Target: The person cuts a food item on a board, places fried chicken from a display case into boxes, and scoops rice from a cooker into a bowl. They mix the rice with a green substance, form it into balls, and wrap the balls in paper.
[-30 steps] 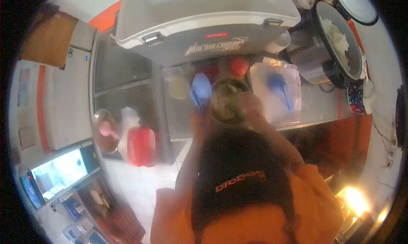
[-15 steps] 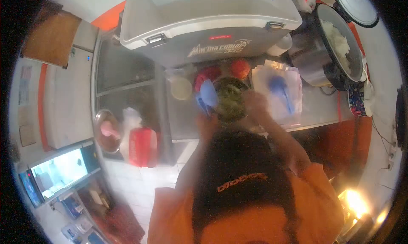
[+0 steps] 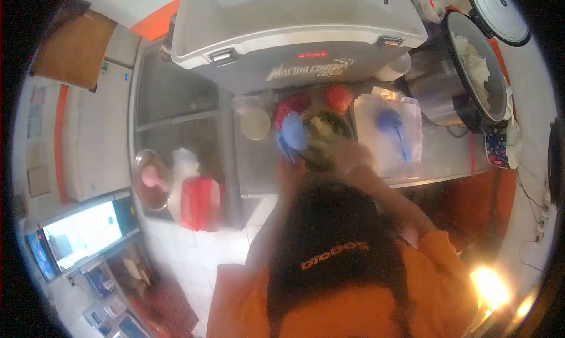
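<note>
My left hand [image 3: 291, 174] is closed at the near left side of a dark round bowl [image 3: 347, 124], its fingers partly hidden. From it rises a blue utensil [image 3: 293, 131] with an oval head, like a scoop or paddle. Inside the bowl is green and pale food [image 3: 321, 129], blurred. Over the bowl's right side is my right hand [image 3: 353, 157], smeared by motion; I cannot make out what its fingers hold. A stack of paper sheets [image 3: 371, 147] lies to the right, with a blue rice paddle [image 3: 391, 123] on top.
Behind the bowl stands a large grey cooler box [image 3: 247, 73], with red items [image 3: 338, 98] before it. A big pot of white rice [image 3: 435, 85] is at the right. Leftward are a pale round container [image 3: 255, 124], a red packet [image 3: 201, 204] and a metal bowl [image 3: 143, 188].
My right hand has shifted leftward over the bowl. Paler food now shows at the bowl's far side. My left hand stays with the blue utensil, and the whole view has tilted slightly.
</note>
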A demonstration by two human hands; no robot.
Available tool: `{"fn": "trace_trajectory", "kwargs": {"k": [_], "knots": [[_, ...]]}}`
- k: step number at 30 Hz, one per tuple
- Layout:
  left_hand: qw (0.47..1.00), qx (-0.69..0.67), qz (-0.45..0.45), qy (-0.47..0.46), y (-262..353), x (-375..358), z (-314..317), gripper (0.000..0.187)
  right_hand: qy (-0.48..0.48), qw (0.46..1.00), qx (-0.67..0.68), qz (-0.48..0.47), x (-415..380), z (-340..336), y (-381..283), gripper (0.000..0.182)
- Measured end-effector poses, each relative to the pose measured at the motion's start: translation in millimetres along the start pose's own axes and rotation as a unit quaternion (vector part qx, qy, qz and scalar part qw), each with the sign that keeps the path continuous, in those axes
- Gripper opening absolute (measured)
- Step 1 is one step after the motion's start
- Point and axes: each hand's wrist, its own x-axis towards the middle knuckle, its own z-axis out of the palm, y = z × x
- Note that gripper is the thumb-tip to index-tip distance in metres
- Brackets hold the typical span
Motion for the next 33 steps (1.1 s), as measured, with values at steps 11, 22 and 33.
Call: {"fn": "trace_trajectory", "kwargs": {"k": [11,22,33], "knots": [[0.997,-0.041,-0.047,-0.041,11,3,-1,0.021,-0.110,0.994,-0.021,0.019,6,-30,-22,0.032],[0.981,-0.096,-0.140,-0.088,75,-3,-35,0.022,0.043,0.997,-0.058,0.023,13,-19,11,0.026],[0.997,0.069,0.033,-0.009,14,-6,-1,0.028,0.006,1.000,0.012,-0.015,0,27,-7,0.025]]}}
